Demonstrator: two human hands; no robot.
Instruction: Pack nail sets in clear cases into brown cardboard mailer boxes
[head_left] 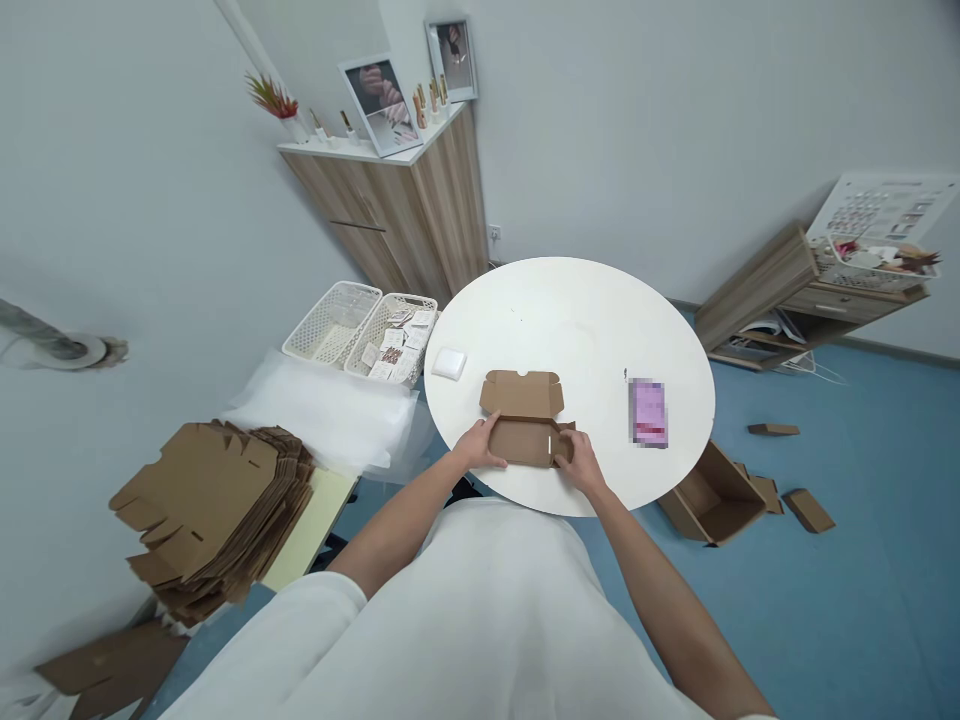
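Observation:
A brown cardboard mailer box, partly folded, lies near the front edge of the round white table. Its lid panel with side flaps stands away from me, at the far side. My left hand grips the box's left side, thumb at the near left corner and fingers along the wall. At the right end, the fingers of my right hand are bent around the side flap, beside a white slot in the cardboard. Left of the box sits a small white packet.
A pinkish-purple pixelated item lies on the table's right. Flat cardboard blanks are stacked at left, near white sheets and two white baskets. An open carton and small boxes are on the floor at right.

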